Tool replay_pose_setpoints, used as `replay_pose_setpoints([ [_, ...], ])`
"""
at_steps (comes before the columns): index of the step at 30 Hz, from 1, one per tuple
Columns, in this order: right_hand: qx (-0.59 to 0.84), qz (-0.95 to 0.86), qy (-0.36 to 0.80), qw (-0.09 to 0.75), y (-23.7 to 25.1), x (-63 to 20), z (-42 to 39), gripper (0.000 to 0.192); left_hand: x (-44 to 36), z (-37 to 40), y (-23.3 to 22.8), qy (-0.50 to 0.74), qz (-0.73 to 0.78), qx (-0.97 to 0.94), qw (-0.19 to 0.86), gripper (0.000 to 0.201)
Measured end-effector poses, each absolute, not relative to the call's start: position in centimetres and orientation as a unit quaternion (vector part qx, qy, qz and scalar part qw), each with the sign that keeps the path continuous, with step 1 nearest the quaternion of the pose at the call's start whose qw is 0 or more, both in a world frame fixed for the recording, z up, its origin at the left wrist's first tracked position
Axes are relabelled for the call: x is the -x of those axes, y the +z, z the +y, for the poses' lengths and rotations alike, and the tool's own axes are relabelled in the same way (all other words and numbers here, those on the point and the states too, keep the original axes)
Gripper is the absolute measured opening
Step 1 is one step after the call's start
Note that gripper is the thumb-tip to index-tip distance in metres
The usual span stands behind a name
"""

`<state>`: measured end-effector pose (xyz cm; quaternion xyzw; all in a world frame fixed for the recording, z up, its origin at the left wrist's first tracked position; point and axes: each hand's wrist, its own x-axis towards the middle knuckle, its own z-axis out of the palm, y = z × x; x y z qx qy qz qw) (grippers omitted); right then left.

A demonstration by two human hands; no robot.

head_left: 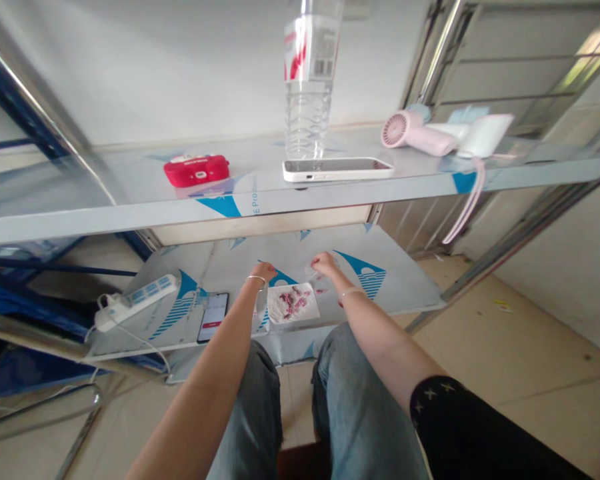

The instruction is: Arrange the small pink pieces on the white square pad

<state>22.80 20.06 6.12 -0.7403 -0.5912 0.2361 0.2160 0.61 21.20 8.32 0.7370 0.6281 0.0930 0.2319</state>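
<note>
On the lower shelf lies a white card (281, 313) with a pink and dark red pattern. My left hand (265, 271) is just beyond its upper left corner, fingers curled closed; whatever they may hold is too small to see. Past the card's upper right corner, my right hand (324, 264) pinches a small clear plastic piece (309, 271), its shape blurred. Small reddish bits (321, 291) show on the shelf between the card and my right wrist.
A phone (213, 317) and a white power strip (140, 301) lie left on the lower shelf (405, 287). The upper shelf overhead bears a red case (197, 171), a water bottle (310, 87), a white-cased phone (337, 169) and a pink handheld fan (420, 133).
</note>
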Motion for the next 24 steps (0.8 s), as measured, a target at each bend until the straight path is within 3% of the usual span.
replay_pose_setpoints([
  [8, 0.656, -0.62, 0.321, 0.286, 8.4, -17.6, 20.2, 0.018, -1.1, 20.9, 8.6, 0.137, 0.579, -0.717, 0.364, 0.034],
  [14, 0.632, -0.617, 0.354, 0.309, 9.1, -16.1, 19.1, 0.009, -0.9, 21.3, 8.5, 0.13, 0.62, -0.699, 0.332, 0.037],
  [21, 0.635, -0.621, 0.344, 0.304, 8.6, -16.0, 19.7, 0.012, 0.2, 20.6, 9.2, 0.105, 0.619, -0.691, 0.357, 0.022],
  [24, 0.688, -0.597, 0.288, 0.296, 8.6, -15.8, 20.7, 0.015, 0.2, 20.0, 10.0, 0.119, 0.617, -0.673, 0.39, 0.023],
])
